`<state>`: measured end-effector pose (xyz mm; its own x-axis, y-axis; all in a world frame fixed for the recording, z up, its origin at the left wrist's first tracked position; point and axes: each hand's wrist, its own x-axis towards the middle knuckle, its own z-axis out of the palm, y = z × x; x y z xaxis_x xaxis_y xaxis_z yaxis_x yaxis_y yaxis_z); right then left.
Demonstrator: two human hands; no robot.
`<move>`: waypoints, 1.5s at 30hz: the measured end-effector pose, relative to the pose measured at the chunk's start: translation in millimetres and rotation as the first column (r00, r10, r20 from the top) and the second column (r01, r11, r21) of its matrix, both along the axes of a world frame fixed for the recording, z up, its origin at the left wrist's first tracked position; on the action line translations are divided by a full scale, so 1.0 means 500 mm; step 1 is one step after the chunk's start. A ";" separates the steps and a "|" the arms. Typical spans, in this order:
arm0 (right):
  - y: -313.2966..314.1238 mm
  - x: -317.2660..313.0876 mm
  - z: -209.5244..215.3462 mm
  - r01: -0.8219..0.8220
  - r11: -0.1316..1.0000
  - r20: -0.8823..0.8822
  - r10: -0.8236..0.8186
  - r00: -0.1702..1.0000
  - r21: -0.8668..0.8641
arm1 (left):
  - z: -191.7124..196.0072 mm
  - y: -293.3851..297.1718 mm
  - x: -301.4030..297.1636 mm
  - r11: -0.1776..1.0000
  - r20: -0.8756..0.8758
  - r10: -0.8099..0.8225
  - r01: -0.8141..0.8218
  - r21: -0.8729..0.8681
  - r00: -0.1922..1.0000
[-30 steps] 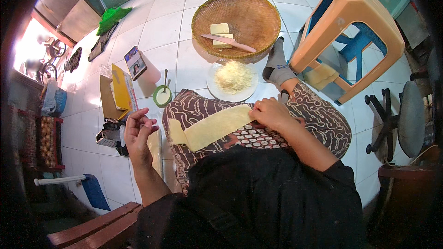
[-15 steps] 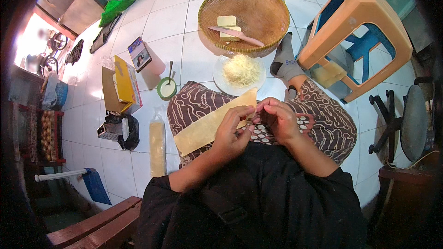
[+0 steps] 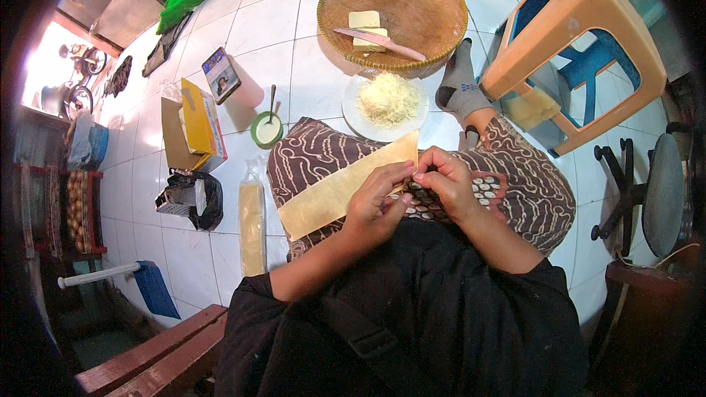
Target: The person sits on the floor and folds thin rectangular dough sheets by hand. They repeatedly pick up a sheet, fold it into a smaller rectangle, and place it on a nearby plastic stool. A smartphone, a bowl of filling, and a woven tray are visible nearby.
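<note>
A long, pale yellow strip of pastry wrapper (image 3: 331,191) lies slantwise over my lap on a brown patterned cloth (image 3: 526,169). My left hand (image 3: 379,197) grips its right end, fingers on top and thumb curled below. At that same end, my right hand (image 3: 448,185) pinches the wrapper's edge or corner between thumb and fingertips; whether a single layer is lifted there is too small to tell. Just beyond my hands stands a white plate (image 3: 356,123) heaped with grated cheese (image 3: 388,98). Left of it is a green bowl (image 3: 259,137) of white paste with a spoon (image 3: 273,101).
A woven basket (image 3: 430,4) holds cheese blocks (image 3: 364,20) and a pink knife (image 3: 390,47). Leftward are a propped phone (image 3: 221,79), a yellow box (image 3: 200,123), a grater (image 3: 173,198) by a black bag (image 3: 210,206), and bagged wrappers (image 3: 251,228). A plastic stool (image 3: 621,7) stands right.
My right hand has closed from loosely spread fingers into a tighter pinch at the wrapper's end. The whole view has shifted slightly; the wrapper remains in my left hand.
</note>
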<state>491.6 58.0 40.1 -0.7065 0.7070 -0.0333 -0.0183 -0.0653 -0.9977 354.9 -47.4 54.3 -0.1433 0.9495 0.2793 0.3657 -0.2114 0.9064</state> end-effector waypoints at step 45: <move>0.030 0.015 -0.009 -0.139 0.953 -0.099 0.116 0.988 -0.270 | 0.007 -0.003 -0.028 0.959 0.884 0.242 0.040 -0.280 0.400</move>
<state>499.2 72.8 35.8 -0.7987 0.5820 -0.1530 -0.0715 -0.3442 -0.9362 341.1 -48.9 57.6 -0.2755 0.9171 -0.2881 -0.6924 0.0186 0.7213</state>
